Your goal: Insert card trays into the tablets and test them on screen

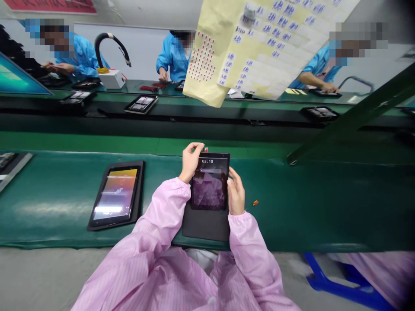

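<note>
Tray on the belt across from you carries a flat device, its details too small to read; to your left, a dark base bears a lit tablet; the tablet showing 03:18 sits between your hands, above a black pad; your left hand brings thumb and forefinger close together at its upper-left corner, beside a small red-and-white piece; whether they pinch it, you cannot tell; your right hand lies curved along the right edge, its clamping unclear; the tablet's back is hidden.
</note>
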{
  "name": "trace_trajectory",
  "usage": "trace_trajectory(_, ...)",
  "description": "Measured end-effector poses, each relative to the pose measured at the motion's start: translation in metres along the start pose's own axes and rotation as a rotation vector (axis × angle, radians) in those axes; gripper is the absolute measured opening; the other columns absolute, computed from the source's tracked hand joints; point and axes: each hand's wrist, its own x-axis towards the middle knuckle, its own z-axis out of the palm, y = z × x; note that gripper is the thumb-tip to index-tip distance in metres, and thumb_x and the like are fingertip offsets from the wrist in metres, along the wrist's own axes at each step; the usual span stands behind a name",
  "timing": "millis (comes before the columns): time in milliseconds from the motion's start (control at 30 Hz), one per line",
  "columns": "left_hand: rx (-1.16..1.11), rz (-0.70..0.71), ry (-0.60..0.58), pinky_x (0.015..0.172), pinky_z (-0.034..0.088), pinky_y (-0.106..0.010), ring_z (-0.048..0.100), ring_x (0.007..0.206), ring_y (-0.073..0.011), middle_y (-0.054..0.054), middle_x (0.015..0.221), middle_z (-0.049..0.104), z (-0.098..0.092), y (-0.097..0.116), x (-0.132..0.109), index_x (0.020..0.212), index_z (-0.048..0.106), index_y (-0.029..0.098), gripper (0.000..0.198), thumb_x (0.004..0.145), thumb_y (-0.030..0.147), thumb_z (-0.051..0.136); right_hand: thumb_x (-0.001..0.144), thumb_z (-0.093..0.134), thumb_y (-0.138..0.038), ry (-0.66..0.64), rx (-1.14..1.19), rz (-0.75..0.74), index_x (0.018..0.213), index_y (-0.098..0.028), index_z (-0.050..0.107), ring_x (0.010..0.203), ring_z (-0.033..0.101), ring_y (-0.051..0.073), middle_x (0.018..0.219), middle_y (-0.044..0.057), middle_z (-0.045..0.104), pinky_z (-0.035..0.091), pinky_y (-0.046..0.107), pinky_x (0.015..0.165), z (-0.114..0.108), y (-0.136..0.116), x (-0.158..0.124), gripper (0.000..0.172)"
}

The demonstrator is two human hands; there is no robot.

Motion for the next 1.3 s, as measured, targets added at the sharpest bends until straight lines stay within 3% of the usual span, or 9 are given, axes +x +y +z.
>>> trace_trajectory(167,-0.006,-0.016,-0.025,0.074,0.045,-0.024,0.057,0.072,-0.0115,0.000,0.073,0.062,-0.0006,0.0002,0.0032,0.074,0.066,0.017,0.017,0.076,0.033,0.067,0.087,0.059,-0.046,-0.060,-0.069,-0.004,0.136,-0.023,0.049,0.130,0.049,0.024,0.141,0.011,0.052,0.041,0.040,0.107,-0.0045,-0.0005,0.0007,0.055)
trace_trajectory(333,-0.005,-0.030,-0.053,0.074,0.046,-0.025,0.059,0.073,-0.0123,-0.001,0.076,0.065,-0.0015,0.0017,0.0015,0.076,0.067,0.017,0.017,0.077,0.034,0.067,0.088,0.058,-0.044,-0.040,-0.103,-0.010,0.138,-0.024,0.048,0.135,0.042,0.024,0.146,0.009,0.047,0.040,0.040,0.109,-0.0040,-0.0024,-0.0005,0.055)
trace_trajectory(600,-0.026,-0.006,-0.061,0.075,0.045,-0.026,0.058,0.074,-0.0121,-0.002,0.077,0.064,-0.0021,-0.0054,0.0033,0.078,0.068,0.017,0.018,0.079,0.035,0.067,0.086,0.061,-0.043,-0.032,-0.115,-0.009,0.135,-0.022,0.051,0.131,0.047,0.026,0.142,0.011,0.051,0.044,0.040,0.104,-0.0035,-0.0041,0.0014,0.054)
trace_trajectory(800,-0.022,-0.009,-0.055,0.077,0.045,-0.026,0.059,0.076,-0.0128,-0.002,0.078,0.065,-0.0019,-0.0063,0.0047,0.078,0.068,0.017,0.017,0.078,0.035,0.067,0.086,0.060,-0.045,-0.046,-0.141,-0.003,0.137,-0.024,0.050,0.136,0.041,0.025,0.146,0.009,0.046,0.041,0.041,0.108,-0.0049,-0.0029,0.0015,0.056)
trace_trajectory(1300,-0.004,0.009,-0.017,0.080,0.043,-0.026,0.059,0.077,-0.0131,-0.001,0.076,0.065,-0.0003,-0.0038,0.0045,0.074,0.068,0.017,0.014,0.077,0.031,0.067,0.087,0.061,-0.037,-0.068,-0.055,-0.050,0.135,-0.023,0.050,0.128,0.050,0.021,0.140,0.010,0.052,0.044,0.036,0.105,-0.0041,0.0017,0.0035,0.051)
